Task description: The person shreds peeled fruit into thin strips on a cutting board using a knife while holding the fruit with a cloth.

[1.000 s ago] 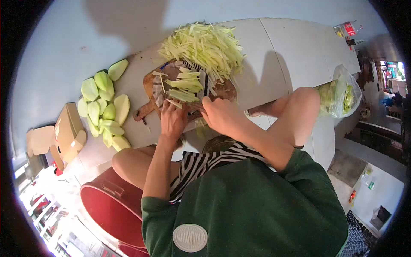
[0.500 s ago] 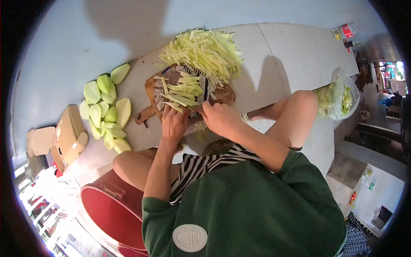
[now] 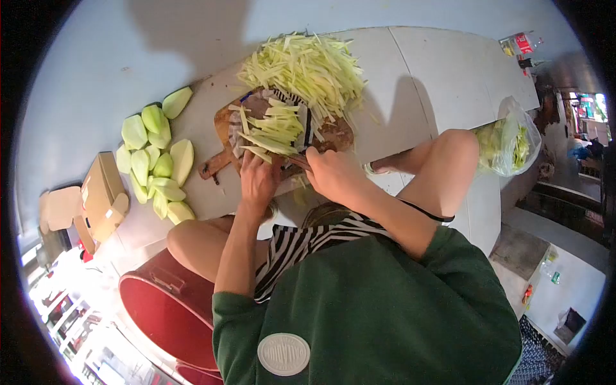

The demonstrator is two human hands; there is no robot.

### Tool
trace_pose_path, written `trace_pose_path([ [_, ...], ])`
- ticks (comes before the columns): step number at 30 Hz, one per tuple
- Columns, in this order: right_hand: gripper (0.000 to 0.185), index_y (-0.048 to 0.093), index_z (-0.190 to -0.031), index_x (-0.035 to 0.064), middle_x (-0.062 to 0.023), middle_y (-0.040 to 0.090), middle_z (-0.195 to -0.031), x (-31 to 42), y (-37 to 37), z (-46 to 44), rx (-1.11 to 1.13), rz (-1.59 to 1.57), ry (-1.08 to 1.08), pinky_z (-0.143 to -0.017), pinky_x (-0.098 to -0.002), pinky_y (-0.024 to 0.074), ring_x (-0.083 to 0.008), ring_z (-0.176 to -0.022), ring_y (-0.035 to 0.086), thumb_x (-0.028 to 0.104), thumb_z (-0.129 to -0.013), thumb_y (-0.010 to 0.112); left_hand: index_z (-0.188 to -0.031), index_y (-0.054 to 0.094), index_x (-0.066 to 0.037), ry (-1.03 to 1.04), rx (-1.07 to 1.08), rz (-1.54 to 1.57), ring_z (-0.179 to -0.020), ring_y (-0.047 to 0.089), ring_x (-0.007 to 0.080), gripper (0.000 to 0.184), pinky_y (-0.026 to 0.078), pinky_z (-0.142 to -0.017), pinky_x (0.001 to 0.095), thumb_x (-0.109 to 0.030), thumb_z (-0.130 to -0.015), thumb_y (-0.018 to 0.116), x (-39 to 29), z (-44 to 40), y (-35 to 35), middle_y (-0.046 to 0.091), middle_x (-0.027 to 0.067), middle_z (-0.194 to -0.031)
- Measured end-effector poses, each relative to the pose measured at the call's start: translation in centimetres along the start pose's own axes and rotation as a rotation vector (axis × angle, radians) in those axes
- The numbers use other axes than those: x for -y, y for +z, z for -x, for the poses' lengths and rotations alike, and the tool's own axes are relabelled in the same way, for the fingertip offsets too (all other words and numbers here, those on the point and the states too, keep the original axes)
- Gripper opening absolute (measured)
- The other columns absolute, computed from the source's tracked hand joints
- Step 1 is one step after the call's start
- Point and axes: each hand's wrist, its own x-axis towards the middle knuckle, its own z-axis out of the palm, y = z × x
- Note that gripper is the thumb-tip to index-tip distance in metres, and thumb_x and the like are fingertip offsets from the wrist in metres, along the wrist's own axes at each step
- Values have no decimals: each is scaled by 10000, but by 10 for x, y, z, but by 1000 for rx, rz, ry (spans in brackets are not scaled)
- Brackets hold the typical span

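A wooden cutting board [image 3: 221,127] with a handle lies on the tiled surface, a grey cloth with striped edging [image 3: 260,104] spread over part of it. Cut pale green strips [image 3: 282,125], looking like green mango, lie on the cloth. My left hand [image 3: 258,183] has its fingers bent over pale green slices [image 3: 260,153] at the board's near edge. My right hand [image 3: 333,172] is closed around a knife [image 3: 299,160], its blade pointing left beside the slices; the handle is hidden in my grip. Beyond the board rises a large heap of strips [image 3: 308,70].
Several peeled pale green pieces [image 3: 154,163] lie left of the board, near an open cardboard box [image 3: 102,192]. A red bucket [image 3: 151,308] lies by my left leg. On the right are a filled plastic bag [image 3: 513,144] and a bottle [image 3: 518,43].
The view has shifted slightly. Both hands stay at the board's near edge, and the strips beside the knife lie a little differently.
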Motion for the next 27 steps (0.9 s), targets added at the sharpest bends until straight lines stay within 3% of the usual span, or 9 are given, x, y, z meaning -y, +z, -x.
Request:
trace_pose_path([
  [7,249,535,-972,-9,-236,657,-716,0,6,-1,-117,-27,-36,-634,-544,538,-445,-685,669,217,-925,628,-1064,704,-62,25,-53,-41,-984,621,379,242,526,-861,462,-48,-822,719,-1,-5,-2,688,126,-1043],
  [9,247,548,-1005,-35,-244,688,-805,7,-3,4,-3,-44,-5,-687,-538,567,-436,-787,701,196,-931,595,-1066,701,-63,3,-58,2,-975,623,383,257,528,-856,459,-51,-811,734,0,1,2,685,129,-1052],
  [16,255,556,-1016,-47,-247,690,-801,0,8,-2,-52,-58,4,-690,-535,569,-442,-797,700,178,-914,621,-1055,701,-61,65,-75,-39,-973,625,385,256,529,-841,460,-44,-803,742,3,-7,3,687,117,-1031],
  [18,248,558,-1019,-55,-251,693,-811,10,-4,11,-40,-66,-20,-696,-543,567,-442,-801,700,168,-919,603,-1059,704,-66,69,-147,-10,-996,626,391,264,529,-866,464,-46,-799,746,2,-2,6,688,119,-1042],
  [21,261,518,-1024,-32,-260,667,-771,-15,34,-8,-71,-111,-16,-638,-546,541,-465,-728,671,173,-908,631,-1066,706,-65,15,-60,34,-1023,623,403,269,528,-902,470,-36,-801,735,3,0,3,684,131,-1085],
  [27,263,520,-1047,-30,-263,669,-786,-16,40,-9,-60,-123,24,-678,-561,541,-467,-768,675,170,-913,625,-1059,703,-25,23,-10,-8,-1092,592,428,248,499,-959,506,19,-817,675,-4,-4,-8,665,164,-1145],
])
